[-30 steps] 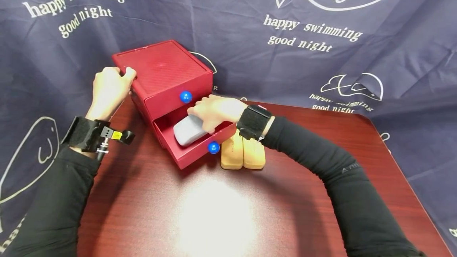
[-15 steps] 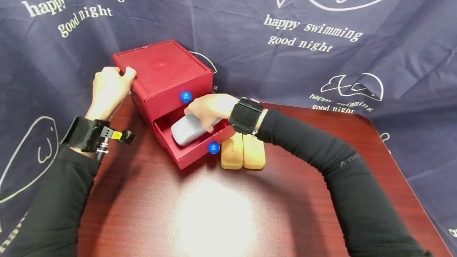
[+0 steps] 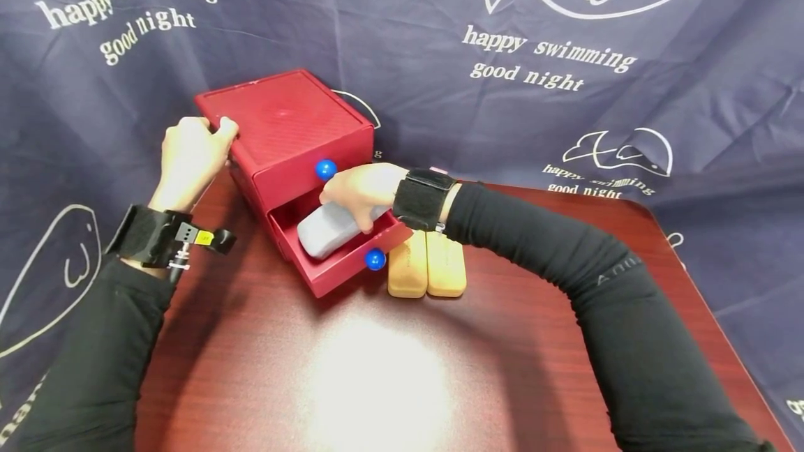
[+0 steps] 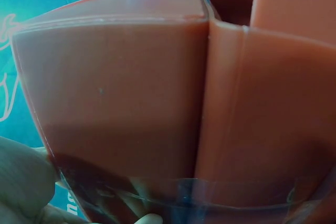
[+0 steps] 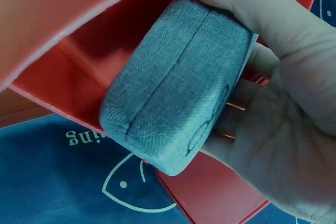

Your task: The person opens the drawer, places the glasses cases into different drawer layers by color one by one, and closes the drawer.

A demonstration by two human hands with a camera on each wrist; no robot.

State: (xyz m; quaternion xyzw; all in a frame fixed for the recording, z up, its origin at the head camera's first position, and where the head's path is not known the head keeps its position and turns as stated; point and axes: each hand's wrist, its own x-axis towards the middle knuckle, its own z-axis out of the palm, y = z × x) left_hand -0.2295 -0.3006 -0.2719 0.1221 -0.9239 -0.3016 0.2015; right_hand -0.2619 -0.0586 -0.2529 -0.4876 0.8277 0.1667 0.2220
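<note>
A red drawer box (image 3: 283, 114) stands at the back left, its lower drawer (image 3: 342, 270) pulled out. My left hand (image 3: 193, 152) grips the box's left top edge; in the left wrist view its thumb (image 4: 23, 177) lies along that edge. Inside the open drawer, my right hand (image 3: 366, 190) holds a grey fabric glasses case (image 3: 329, 227), thumb on one side and fingers on the other. The right wrist view shows the grey case (image 5: 173, 87) tilted, with a seam along it and a dark outline mark on one face. Its far end is hidden by the hand.
Two yellow cases (image 3: 407, 272) lie side by side on the brown table (image 3: 251, 368), just right of the drawer. Blue knobs (image 3: 325, 169) stick out from both drawer fronts. A dark blue printed cloth (image 3: 402, 33) hangs behind.
My right hand has shifted a little to the left, deeper over the drawer, and the grey glasses case has moved left with it. The left hand keeps its place on the box.
</note>
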